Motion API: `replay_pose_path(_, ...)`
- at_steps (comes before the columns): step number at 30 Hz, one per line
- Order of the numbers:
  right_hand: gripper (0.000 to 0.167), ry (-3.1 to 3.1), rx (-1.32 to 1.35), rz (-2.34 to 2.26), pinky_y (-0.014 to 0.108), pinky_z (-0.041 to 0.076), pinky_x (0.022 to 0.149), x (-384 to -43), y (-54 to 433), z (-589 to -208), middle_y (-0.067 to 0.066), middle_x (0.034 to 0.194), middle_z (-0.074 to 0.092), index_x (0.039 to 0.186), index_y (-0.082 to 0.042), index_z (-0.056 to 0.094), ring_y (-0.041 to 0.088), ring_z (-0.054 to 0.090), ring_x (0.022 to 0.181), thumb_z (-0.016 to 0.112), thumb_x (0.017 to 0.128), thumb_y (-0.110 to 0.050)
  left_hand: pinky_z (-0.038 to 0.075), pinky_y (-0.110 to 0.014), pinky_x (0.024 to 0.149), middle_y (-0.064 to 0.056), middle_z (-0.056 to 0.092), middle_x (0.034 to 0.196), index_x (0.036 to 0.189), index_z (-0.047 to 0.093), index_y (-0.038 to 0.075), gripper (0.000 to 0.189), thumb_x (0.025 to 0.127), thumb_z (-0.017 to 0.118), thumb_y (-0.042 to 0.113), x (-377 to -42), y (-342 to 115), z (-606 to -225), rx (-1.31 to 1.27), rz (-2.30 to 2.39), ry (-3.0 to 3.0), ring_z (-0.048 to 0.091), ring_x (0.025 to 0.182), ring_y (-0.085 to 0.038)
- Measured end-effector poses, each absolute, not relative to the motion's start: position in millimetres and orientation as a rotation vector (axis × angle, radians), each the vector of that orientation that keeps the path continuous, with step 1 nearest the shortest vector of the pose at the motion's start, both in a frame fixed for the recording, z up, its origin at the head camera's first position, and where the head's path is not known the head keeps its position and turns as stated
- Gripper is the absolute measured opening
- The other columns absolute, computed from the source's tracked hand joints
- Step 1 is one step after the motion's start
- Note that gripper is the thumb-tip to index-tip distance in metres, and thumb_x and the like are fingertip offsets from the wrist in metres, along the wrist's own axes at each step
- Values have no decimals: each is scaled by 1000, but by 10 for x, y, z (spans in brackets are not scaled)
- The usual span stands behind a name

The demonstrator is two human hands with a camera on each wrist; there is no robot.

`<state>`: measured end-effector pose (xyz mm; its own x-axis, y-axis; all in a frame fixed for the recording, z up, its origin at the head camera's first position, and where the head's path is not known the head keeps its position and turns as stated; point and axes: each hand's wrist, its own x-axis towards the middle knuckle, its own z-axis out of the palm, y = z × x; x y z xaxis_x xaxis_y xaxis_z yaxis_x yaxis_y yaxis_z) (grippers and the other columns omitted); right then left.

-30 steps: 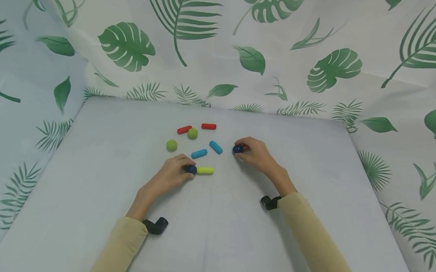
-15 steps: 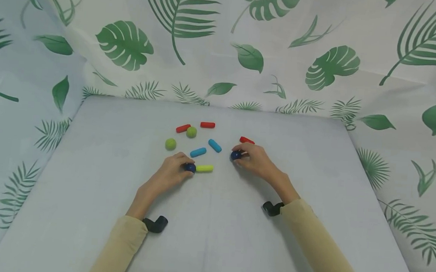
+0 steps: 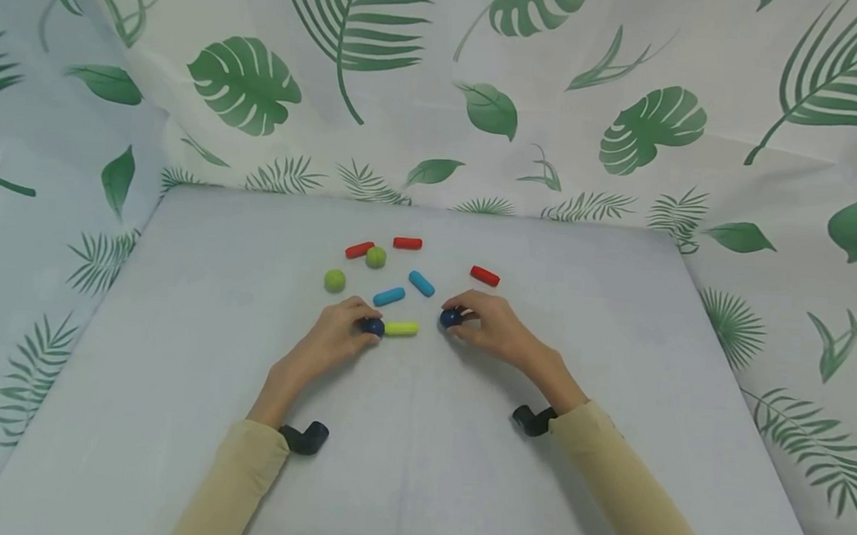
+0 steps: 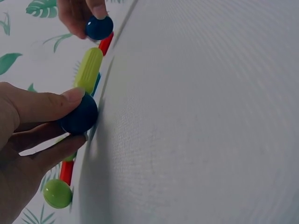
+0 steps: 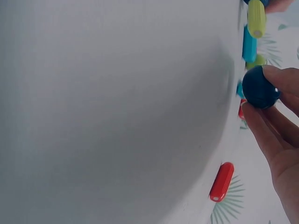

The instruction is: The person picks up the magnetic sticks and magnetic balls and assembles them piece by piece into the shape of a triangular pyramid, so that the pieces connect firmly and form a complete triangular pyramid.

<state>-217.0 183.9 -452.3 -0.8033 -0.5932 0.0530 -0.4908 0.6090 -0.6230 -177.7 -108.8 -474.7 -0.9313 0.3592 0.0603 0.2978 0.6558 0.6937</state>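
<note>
In the head view my left hand (image 3: 332,334) pinches a dark blue ball (image 4: 80,115) between thumb and fingers. A yellow-green ridged stick (image 3: 401,329) extends rightward from that ball, its near end against it. To the right, my right hand (image 3: 497,327) pinches a second dark blue ball (image 5: 259,87), a short gap from the stick's free end. The left wrist view shows the stick (image 4: 88,70) pointing toward the right hand's ball (image 4: 99,28).
Beyond the hands lie two light blue sticks (image 3: 389,296), two green balls (image 3: 335,281) and two red sticks (image 3: 408,243). Another red stick (image 3: 484,276) rests behind the right hand. A leaf-patterned cloth (image 3: 399,151) borders the white table (image 3: 403,446).
The right hand with its blue ball has moved left and nearer, toward the yellow-green stick. The red stick behind it has come into full view. The left hand stays nearly still.
</note>
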Motion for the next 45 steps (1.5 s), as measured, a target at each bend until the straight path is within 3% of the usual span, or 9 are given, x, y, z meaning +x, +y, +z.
replay_pose_path(21, 36, 2593, -1076, -942, 36, 60, 96, -2093, 1541, -4557, 13, 118, 72, 124, 1, 68, 24, 71, 105, 78, 89, -2, 56, -44, 102, -13, 68, 117, 125, 70, 1, 36, 90, 78, 6, -1790, -1092, -4762, 541, 1168, 2785, 66, 113, -28)
replay_pose_path(30, 31, 2573, -1060, -943, 32, 61, 94, -2045, 1549, -4559, 12, 116, 73, 119, 0, 70, 23, 70, 107, 77, 89, -1, 54, -45, 106, -15, 69, 122, 127, 70, 1, 37, 91, 77, 8, -1791, -1080, -4769, 416, 1218, 2771, 66, 117, -29)
replay_pose_path(40, 30, 2538, -1089, -912, 34, 61, 94, -1920, 1527, -4526, 10, 116, 72, 120, -3, 71, 21, 70, 106, 76, 90, -2, 57, -43, 95, -15, 71, 119, 124, 72, 1, 37, 90, 80, 12, -1811, -1078, -4808, 334, 1299, 2762, 68, 105, -27)
replay_pose_path(45, 30, 2526, -1123, -880, 35, 60, 94, -1829, 1493, -4500, 9, 116, 71, 121, -4, 71, 20, 69, 106, 76, 91, -4, 57, -43, 96, -15, 71, 121, 124, 72, 1, 36, 91, 78, 11, -1815, -1081, -4808, 317, 1307, 2756, 67, 108, -28)
